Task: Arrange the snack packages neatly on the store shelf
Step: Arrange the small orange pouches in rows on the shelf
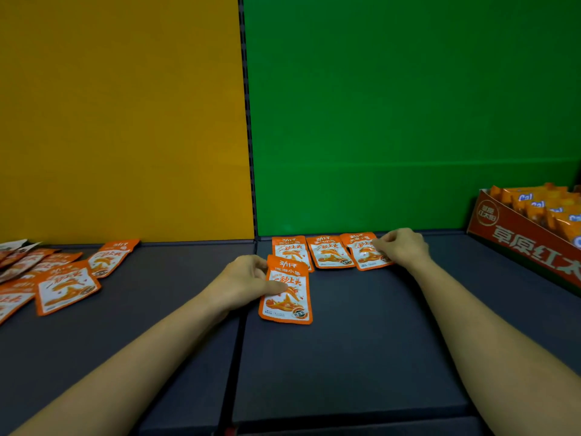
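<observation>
Three orange-and-white snack packets lie in a row against the green back panel: the left one (pixel 290 248), the middle one (pixel 329 251) and the right one (pixel 366 251). My right hand (pixel 401 247) rests on the right packet's right edge, fingers curled on it. In front of the row lies a fourth packet (pixel 287 292), overlapping the left one's lower edge. My left hand (pixel 248 280) grips this packet by its left side, thumb on top. A loose heap of the same packets (pixel 67 284) lies on the dark shelf (pixel 361 341) at the far left.
A red cardboard display box (pixel 522 240) filled with orange packets stands at the right, angled across the shelf. A yellow back panel (pixel 125 121) and a green one (pixel 408 121) meet at a slotted upright. A seam splits the shelf boards under my left wrist.
</observation>
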{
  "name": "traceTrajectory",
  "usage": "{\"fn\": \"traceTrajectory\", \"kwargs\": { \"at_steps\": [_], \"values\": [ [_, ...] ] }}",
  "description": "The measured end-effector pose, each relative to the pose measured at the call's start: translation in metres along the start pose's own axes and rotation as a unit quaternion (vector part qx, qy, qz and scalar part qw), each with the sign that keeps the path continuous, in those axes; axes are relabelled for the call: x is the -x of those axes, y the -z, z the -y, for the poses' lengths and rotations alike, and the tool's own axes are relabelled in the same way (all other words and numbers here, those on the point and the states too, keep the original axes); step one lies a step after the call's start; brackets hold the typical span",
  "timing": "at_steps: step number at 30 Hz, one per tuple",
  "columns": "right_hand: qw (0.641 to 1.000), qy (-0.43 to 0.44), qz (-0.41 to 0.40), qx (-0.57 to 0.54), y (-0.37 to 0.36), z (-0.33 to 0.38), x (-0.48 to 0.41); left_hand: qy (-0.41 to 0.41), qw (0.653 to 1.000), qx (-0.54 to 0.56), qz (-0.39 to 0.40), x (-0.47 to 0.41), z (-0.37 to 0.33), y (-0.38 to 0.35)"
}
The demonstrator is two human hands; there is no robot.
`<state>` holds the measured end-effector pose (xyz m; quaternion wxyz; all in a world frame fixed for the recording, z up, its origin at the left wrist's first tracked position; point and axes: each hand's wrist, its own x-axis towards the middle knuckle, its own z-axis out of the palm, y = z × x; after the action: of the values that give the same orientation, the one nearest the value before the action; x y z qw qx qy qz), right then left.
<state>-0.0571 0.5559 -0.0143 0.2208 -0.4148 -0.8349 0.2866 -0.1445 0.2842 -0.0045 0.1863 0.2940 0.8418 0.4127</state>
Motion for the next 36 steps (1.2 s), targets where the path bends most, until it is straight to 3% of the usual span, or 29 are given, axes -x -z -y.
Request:
{"fn": "traceTrajectory", "kwargs": {
  "at_steps": [11,20,30,36],
  "values": [
    [0.989,0.132,-0.043,0.039,-0.003,0.028,0.028,-0.011,0.978,-0.199,-0.056,0.001,-0.002,-0.004],
    [0.954,0.293,0.018,0.059,-0.021,0.125,0.089,-0.117,0.932,-0.24,-0.244,0.023,0.024,0.059],
    [0.9,0.397,0.174,0.042,-0.115,0.261,0.179,0.02,0.884,-0.324,-0.337,0.065,0.136,0.2],
    [0.91,0.358,0.197,0.074,-0.182,0.311,0.21,0.064,0.88,-0.368,-0.293,0.084,0.182,0.248]
  ]
}}
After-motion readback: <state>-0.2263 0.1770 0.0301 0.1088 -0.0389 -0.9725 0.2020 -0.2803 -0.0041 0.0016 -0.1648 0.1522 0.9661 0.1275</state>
